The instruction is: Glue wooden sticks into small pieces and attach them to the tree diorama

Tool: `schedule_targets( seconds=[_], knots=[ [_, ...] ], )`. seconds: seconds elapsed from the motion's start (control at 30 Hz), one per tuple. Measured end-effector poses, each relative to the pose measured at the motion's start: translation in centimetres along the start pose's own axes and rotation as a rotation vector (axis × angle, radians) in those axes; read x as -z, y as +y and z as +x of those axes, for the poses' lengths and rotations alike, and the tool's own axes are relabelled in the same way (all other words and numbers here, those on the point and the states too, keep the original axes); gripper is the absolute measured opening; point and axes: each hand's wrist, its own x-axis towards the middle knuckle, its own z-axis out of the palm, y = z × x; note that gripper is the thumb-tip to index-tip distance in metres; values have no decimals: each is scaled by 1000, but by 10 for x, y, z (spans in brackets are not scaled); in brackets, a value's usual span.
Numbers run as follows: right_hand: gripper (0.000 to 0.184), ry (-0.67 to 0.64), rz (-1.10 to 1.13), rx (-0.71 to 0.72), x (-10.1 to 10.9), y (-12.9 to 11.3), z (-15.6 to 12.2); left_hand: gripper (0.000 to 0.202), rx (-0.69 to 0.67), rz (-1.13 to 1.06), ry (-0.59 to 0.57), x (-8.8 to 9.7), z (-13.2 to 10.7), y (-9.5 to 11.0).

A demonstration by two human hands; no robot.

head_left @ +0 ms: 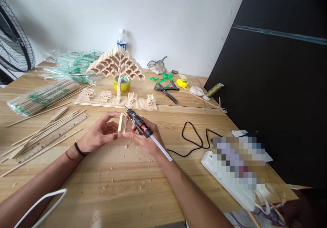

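Between thumb and fingers of my left hand [107,131] is a small block of wooden sticks [122,123], held upright over the table. My right hand [148,137] is wrapped round a black hot glue gun [139,122], its handle hidden. Fingertips of that hand also touch the block's right side. The gun's nozzle points up and left, near the top of the block, and a clear glue stick [160,148] juts from its rear. Just behind stands a wooden stick model [116,100]: a flat base, small stick pieces on it, and a tree-like post with a honeycomb canopy.
Loose sticks and a ruler [53,137] lie at left, below bagged sticks [44,96]. Yellow tape [122,84], black pliers [167,90] and a yellow tape measure [182,83] sit farther back. A black cord [191,146] runs toward a white power strip [227,183]. A fan [15,37] stands left.
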Motion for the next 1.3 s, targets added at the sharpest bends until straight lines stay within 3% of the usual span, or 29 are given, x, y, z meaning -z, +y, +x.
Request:
schedule_targets(
  seconds=[0.83, 1.13, 1.3],
  knots=[
    [36, -14, 17, 6, 0, 2, -1, 63, 37, 0, 20, -2, 0, 2],
    [26, 50, -118, 28, 14, 0, 1, 57, 51, -25, 58, -7, -1, 8],
    [27, 23, -65, 8, 12, 2, 0, 58, 39, 6, 54, -9, -1, 8]
  ],
)
